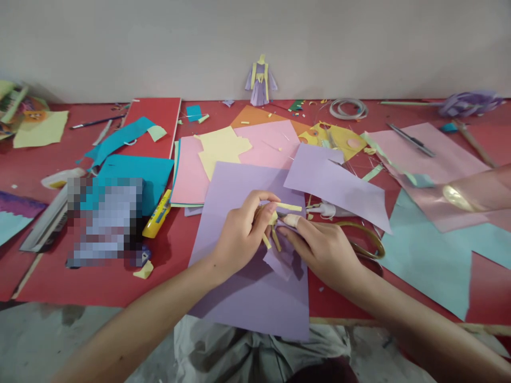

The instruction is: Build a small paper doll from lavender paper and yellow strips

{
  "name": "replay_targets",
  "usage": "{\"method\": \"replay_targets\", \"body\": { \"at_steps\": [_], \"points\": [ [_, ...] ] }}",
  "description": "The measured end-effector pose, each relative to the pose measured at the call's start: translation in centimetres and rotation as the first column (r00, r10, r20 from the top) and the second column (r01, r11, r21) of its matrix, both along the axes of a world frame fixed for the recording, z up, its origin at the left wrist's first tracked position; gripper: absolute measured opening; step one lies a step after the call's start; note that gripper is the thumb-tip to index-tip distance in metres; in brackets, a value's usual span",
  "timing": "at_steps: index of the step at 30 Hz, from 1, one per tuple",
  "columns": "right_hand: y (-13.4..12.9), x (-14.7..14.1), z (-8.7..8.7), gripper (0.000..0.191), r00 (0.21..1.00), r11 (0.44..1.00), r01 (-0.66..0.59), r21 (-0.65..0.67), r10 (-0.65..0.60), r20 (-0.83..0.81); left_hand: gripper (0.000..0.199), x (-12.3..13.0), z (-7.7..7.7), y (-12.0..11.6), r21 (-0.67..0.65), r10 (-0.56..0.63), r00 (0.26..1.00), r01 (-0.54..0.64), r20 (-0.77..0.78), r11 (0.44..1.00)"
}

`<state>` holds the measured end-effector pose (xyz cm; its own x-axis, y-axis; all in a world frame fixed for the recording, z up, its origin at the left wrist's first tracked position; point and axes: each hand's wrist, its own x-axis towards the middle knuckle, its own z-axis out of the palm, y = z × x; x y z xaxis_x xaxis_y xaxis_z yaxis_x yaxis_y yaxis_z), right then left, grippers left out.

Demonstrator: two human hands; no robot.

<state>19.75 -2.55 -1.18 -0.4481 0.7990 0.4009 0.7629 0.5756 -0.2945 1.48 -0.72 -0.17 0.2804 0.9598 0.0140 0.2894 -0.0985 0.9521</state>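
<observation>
Near front edge of counter (337,306), our left hand (245,229) and right hand (325,244) both pinch a lilac-and-yellow paper craft (278,260); likely light, crease-prone, best held mid-bunch.

Matt paper strip (290,207), matt purple paper (247,295), smooth red tabletop (173,242)

Left hand (248,227) and right hand (325,243) pinch close together.

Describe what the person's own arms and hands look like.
The left forearm and right forearm are bare, with no sleeve in view. The left hand is ungloved, with no ring or watch showing. The right hand has a pale wrap, perhaps tape or a plaster, around one finger.
</observation>
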Motion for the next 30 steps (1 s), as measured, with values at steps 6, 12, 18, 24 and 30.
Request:
{"method": "replay_targets", "body": {
  "at_steps": [6,12,18,24,30],
  "points": [
    [-0.1,0.1,-0.1,0.033,0.999,0.995,0.022,-0.095,-0.026,-0.047,0.029,0.1,-0.1,0.0,-0.037,0.020,0.993,-0.016,0.115,0.999],
    [-0.2,0.2,0.5,0.028,0.934,0.918,0.164,-0.362,-0.262,-0.241,0.035,-0.3,0.0,0.3,-0.045,0.035,0.959,-0.023,0.280,0.999],
    [-0.1,0.3,1.2,0.027,0.844,0.899,0.200,-0.390,-0.360,-0.397,0.032,-0.1,0.2,0.2,-0.150,-0.124,0.964,0.163,0.235,0.975],
    [-0.1,0.4,0.9,0.028,0.763,0.874,0.109,-0.473,-0.378,-0.524,0.038,0.2,-0.2,0.6,-0.236,0.014,0.920,0.086,0.391,0.968],
    [0.0,0.2,0.5,0.030,0.883,0.906,0.193,-0.377,-0.328,-0.335,0.024,0.3,-0.1,0.8,-0.166,0.124,0.875,-0.051,0.468,0.985]
  ]
}}
